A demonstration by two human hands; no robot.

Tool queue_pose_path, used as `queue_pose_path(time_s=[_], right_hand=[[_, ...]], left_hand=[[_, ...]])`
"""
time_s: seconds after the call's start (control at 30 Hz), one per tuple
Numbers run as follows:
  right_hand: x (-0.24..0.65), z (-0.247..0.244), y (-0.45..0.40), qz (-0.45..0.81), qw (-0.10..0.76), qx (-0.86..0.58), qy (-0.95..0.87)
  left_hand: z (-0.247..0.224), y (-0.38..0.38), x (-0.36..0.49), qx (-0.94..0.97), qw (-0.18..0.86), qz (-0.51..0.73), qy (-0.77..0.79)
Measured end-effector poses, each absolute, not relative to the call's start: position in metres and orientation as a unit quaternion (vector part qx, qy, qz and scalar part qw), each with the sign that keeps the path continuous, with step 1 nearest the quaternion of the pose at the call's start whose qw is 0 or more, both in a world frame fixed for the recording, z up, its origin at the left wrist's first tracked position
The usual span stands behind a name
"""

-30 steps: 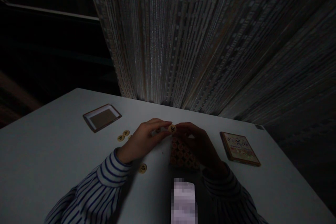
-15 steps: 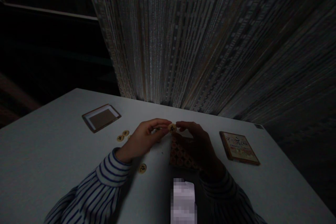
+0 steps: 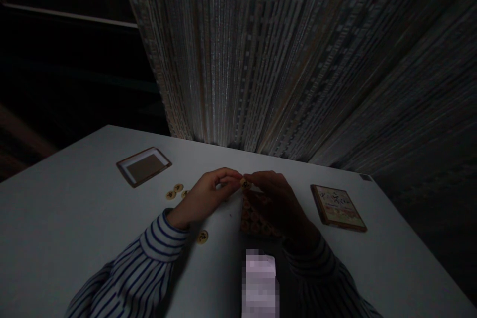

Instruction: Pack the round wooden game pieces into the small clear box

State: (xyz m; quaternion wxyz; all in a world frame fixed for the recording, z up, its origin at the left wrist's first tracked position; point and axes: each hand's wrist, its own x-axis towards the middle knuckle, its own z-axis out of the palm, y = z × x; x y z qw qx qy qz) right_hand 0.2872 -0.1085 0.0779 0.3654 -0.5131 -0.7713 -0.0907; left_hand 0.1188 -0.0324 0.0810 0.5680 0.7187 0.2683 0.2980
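A round wooden xiangqi piece [image 3: 245,184] with a dark character is held up at the middle of the table. My left hand [image 3: 208,196] pinches its left side between thumb and fingertips. From the other side, my right hand [image 3: 278,203] has its thumb and fingertips closed round the right edge of the same piece. Beneath the right hand, partly hidden, rows of xiangqi pieces [image 3: 253,223] sit close together. Several loose pieces lie left of my left hand, among them one piece [image 3: 171,195] and another piece [image 3: 202,237] nearer to me.
An open shallow box [image 3: 130,179] lies at the back left. On the right is a flat box with a picture lid [image 3: 341,208]. A blurred-out pale object [image 3: 261,285] lies at the front. Behind the white table [image 3: 89,198] hangs a striped curtain [image 3: 238,59].
My right hand has moved left, and its fingers have closed in on the piece. My left hand stays almost where it was, still pinching the piece.
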Motion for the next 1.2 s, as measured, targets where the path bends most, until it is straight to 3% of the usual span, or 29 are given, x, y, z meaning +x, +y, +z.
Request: queue_pose_path(time_s=[0.4, 0.6, 0.8, 1.2], right_hand=[[0.29, 0.09, -0.117, -0.085, 0.338, -0.533, -0.771], [0.295, 0.091, -0.128, -0.08, 0.319, -0.546, -0.771], [0.302, 0.083, -0.137, -0.062, 0.275, -0.582, -0.762], [0.305, 0.066, -0.138, -0.043, 0.189, -0.607, -0.771]], left_hand=[[0.085, -0.034, 0.115, 0.747, 0.484, 0.333, 0.311], [0.085, -0.046, 0.114, 0.788, 0.391, 0.335, 0.337], [0.057, -0.06, 0.114, 0.834, 0.29, 0.305, 0.355], [0.012, -0.076, 0.12, 0.869, 0.184, 0.279, 0.364]])
